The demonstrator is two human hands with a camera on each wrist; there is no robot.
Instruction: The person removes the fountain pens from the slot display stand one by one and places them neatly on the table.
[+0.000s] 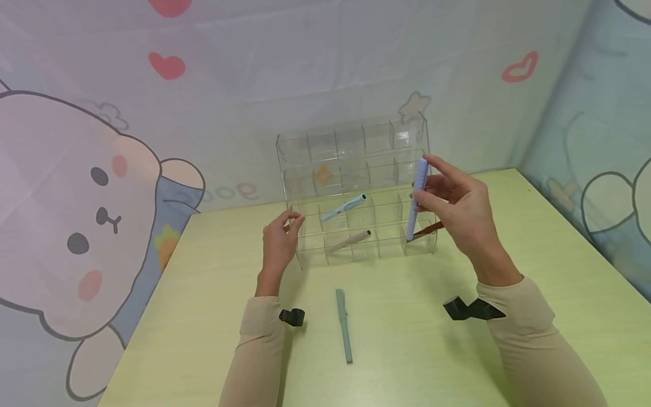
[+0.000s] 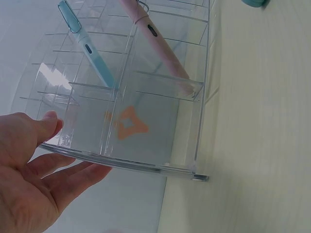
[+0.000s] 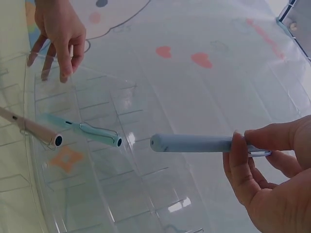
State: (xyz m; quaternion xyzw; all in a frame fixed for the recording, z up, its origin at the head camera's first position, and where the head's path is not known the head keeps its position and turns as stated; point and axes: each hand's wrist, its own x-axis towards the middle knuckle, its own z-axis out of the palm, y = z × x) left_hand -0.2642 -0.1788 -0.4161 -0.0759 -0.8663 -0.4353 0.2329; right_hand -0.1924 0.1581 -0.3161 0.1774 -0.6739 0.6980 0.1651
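A clear acrylic organizer (image 1: 356, 169) with tiered compartments stands on the green table (image 1: 534, 254). My right hand (image 1: 460, 209) pinches a lavender pen (image 1: 417, 198) held upright, its lower end at the bottom right compartment, beside a red pen (image 1: 429, 228). In the right wrist view the lavender pen (image 3: 194, 143) sticks out from my right hand (image 3: 262, 170). My left hand (image 1: 280, 240) touches the organizer's left wall with relaxed fingers (image 2: 73, 175). A light blue pen (image 1: 346, 207) and a pink pen (image 1: 351, 240) lean in the organizer's compartments. A grey-green pen (image 1: 344, 325) lies on the table.
Black wrist camera mounts (image 1: 470, 310) sit on both sleeves. A cartoon-printed curtain (image 1: 102, 198) closes off the back, left and right of the table. The organizer (image 2: 146, 121) stands near the table's far edge.
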